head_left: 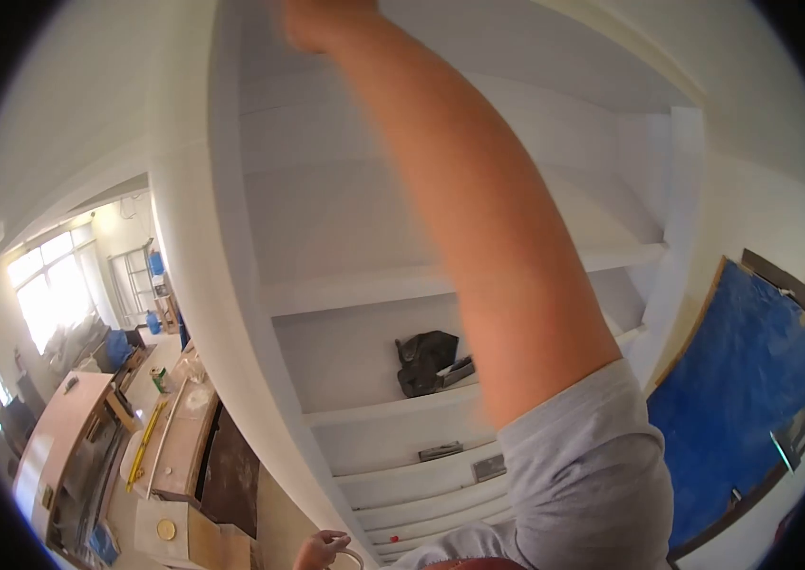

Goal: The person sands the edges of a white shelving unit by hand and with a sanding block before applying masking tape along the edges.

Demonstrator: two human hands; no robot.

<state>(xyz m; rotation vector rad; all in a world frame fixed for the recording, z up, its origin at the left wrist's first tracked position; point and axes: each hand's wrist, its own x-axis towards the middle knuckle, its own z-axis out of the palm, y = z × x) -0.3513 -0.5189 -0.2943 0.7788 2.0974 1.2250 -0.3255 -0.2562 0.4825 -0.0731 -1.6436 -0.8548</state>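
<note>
My right arm, in a grey short sleeve, reaches up across the white built-in shelving [469,277]. My right hand [331,21] is at the top edge of the view, near the upper part of the shelf unit. Its fingers are cut off and blurred, so what it holds or touches is hidden. Low in the view, my left hand [320,549] is closed, with its fingers curled round a thin pale loop [353,557]. The rest of that loop is out of view. A black bag-like bundle [426,361] rests on a middle shelf.
Small grey boxes [490,466] lie on a lower shelf. To the right leans a blue-covered panel [740,399]. At left are a workbench [70,408], a yellow level-like bar [144,446], a cardboard box [170,532] and a bright window [49,285].
</note>
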